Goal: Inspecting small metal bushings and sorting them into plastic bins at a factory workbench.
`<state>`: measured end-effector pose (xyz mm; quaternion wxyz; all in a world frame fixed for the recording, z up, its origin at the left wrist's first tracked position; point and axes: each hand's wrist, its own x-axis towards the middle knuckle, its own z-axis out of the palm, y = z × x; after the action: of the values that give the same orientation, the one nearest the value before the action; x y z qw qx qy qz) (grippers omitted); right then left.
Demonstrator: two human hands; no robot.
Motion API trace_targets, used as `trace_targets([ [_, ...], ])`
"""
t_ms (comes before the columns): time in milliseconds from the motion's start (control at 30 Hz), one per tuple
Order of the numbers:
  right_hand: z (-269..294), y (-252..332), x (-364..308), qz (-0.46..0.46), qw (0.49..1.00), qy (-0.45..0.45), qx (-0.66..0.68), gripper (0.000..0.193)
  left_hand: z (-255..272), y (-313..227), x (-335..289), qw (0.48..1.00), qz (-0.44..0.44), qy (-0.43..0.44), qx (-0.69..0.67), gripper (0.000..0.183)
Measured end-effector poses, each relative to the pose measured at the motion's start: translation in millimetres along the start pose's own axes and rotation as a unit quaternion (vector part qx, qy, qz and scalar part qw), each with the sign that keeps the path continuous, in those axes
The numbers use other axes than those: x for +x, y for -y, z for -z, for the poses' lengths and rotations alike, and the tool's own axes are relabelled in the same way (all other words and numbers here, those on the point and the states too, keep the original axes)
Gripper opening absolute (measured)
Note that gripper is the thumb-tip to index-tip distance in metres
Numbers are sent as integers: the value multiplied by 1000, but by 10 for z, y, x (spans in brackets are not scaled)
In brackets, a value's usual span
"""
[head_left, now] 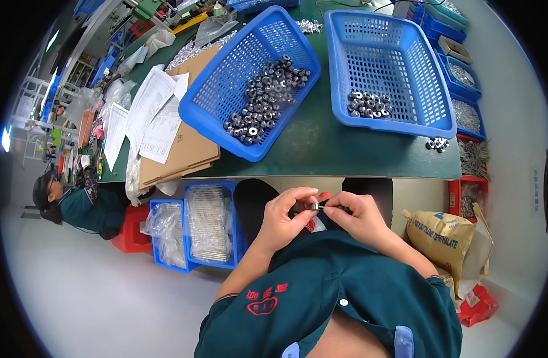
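Observation:
Above my lap, my left hand (pixel 286 218) pinches a small metal collar (pixel 315 206) between thumb and fingertips. Close against it on the right, my right hand (pixel 358 216) is closed on a thin tool (pixel 323 207), whose slim metal tip meets the collar. Most of the tool is hidden by my fingers, so its kind is unclear. Part of something orange (pixel 324 196) shows just behind my fingers. On the green table (pixel 298 149), a tilted blue basket (pixel 193 110) holds many similar dark metal collars (pixel 262 101). Another blue basket (pixel 393 124) at right holds a smaller cluster (pixel 369 105).
A few collars (pixel 437 144) lie at the table's right corner. Papers (pixel 161 113) and cardboard (pixel 196 149) rest left of the baskets. Blue crates (pixel 208 265) stand below at left, a yellow sack (pixel 441 238) at right. Another person (pixel 83 203) sits farther left.

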<state>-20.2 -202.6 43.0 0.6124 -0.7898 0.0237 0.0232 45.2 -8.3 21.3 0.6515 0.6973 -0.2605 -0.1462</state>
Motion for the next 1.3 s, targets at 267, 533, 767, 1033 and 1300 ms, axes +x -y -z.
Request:
trace_targets([
  [267, 125, -7, 78, 280, 918, -48, -277, 12, 11, -179, 177, 990, -30, 64, 125, 50],
  [533, 228, -127, 68, 335, 873, -232, -269, 15, -14, -634, 764, 926, -224, 84, 291, 37],
  [767, 15, -1029, -81, 235, 915, -150, -292, 8, -519, -623, 2067, 873, -292, 162, 356, 13],
  [1033, 34, -1710, -311, 136, 924, -141, -328, 8, -930, -100, 2837, 743, -64, 305, 592, 17],
  [1300, 15, -1881, -331, 117, 917, -144, -352, 10, -656, -514, 2047, 871, -345, -59, 345, 14],
])
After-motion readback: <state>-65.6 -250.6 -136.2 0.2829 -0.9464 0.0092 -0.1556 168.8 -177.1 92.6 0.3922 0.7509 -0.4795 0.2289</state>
